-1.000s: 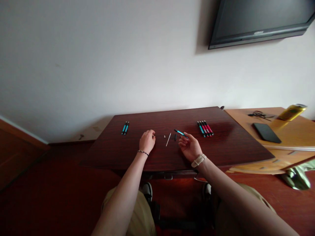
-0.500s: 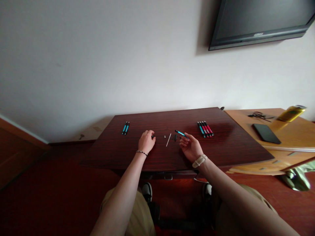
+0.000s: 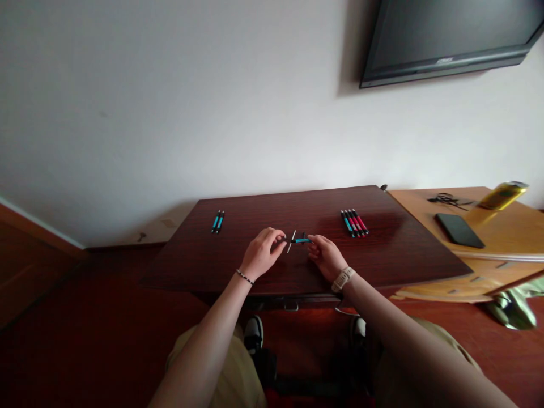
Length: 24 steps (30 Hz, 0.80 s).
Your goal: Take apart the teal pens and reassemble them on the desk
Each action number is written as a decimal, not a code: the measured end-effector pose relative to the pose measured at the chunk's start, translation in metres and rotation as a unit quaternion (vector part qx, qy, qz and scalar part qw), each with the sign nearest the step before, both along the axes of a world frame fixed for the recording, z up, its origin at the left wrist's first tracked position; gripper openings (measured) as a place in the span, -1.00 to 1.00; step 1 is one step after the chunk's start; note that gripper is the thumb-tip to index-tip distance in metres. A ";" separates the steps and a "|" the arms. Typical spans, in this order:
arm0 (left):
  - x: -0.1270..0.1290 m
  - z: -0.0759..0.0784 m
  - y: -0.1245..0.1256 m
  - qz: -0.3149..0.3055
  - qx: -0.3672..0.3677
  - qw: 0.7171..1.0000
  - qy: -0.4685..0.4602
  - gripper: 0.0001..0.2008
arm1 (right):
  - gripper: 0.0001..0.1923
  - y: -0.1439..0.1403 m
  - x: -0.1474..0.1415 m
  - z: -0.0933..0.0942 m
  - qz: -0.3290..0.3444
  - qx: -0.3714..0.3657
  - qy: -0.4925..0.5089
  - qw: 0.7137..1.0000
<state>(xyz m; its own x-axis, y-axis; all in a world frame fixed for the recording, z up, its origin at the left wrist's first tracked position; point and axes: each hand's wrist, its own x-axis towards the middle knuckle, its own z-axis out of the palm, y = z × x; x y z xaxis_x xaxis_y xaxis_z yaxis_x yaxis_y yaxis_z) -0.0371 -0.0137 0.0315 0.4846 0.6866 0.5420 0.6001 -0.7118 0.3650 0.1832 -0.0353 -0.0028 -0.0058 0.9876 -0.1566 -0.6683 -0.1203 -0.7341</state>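
Observation:
My right hand (image 3: 326,256) holds a blue and black pen barrel (image 3: 301,241) level above the dark wooden table (image 3: 382,255). My left hand (image 3: 264,253) pinches a small dark pen part (image 3: 283,241) right at the barrel's left end. A thin white refill (image 3: 291,241) lies on the table between the two hands, with small dark bits next to it. Two blue pens (image 3: 216,221) lie at the table's far left. Several blue and red pens (image 3: 354,222) lie in a row at the far right.
A lighter wooden desk (image 3: 497,226) adjoins on the right with a black phone (image 3: 459,229), a yellow can (image 3: 504,195) and a dark tangle of cord (image 3: 446,198). A wall-mounted TV (image 3: 450,34) hangs above. My knees are under the table's near edge.
Both hands came together at the table's middle. The right hand swung the blue barrel from pointing far-left to level; the left hand moved right with the small part to meet its end.

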 end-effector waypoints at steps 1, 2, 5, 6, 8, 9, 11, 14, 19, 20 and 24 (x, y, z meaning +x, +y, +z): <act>0.002 0.001 -0.004 -0.017 -0.002 1.000 0.007 -0.83 | -0.52 -0.001 -0.001 -0.001 0.004 0.001 -0.020 1.000; 0.004 0.001 -0.008 -0.032 -0.005 0.999 0.014 -0.83 | -0.51 -0.001 -0.002 -0.001 0.009 0.001 -0.037 0.999; 0.008 0.000 -0.018 -0.064 -0.007 0.997 0.042 -0.91 | -0.49 -0.002 -0.004 -0.002 0.024 0.000 -0.081 0.996; 0.010 0.000 -0.020 -0.073 -0.007 0.996 0.050 -0.91 | -0.50 -0.002 -0.005 -0.002 0.029 0.003 -0.095 0.995; 0.011 0.000 -0.024 -0.084 -0.007 0.994 0.064 -0.91 | -0.51 -0.003 -0.006 -0.002 0.035 0.013 -0.121 0.992; 0.012 0.000 -0.026 -0.084 -0.005 0.994 0.068 -0.91 | -0.52 -0.004 -0.006 -0.001 0.038 0.019 -0.134 0.990; 0.011 0.002 -0.027 -0.068 0.001 0.996 0.064 -0.90 | -0.53 -0.006 -0.008 0.001 0.044 0.029 -0.159 0.986; 0.008 0.004 -0.026 -0.047 -0.007 0.998 0.039 -0.88 | -0.54 -0.010 -0.010 0.007 0.063 0.042 -0.185 0.980; 0.005 0.005 -0.024 -0.075 -0.055 0.995 0.033 -0.84 | -0.59 -0.014 -0.011 0.014 0.055 0.081 -0.257 0.961; 0.005 0.005 -0.025 -0.072 -0.059 0.995 0.031 -0.85 | -0.60 -0.014 -0.011 0.014 0.050 0.089 -0.272 0.957; 0.006 0.005 -0.027 -0.058 -0.068 0.996 0.030 -0.86 | -0.62 -0.014 -0.008 0.012 0.034 0.106 -0.306 0.946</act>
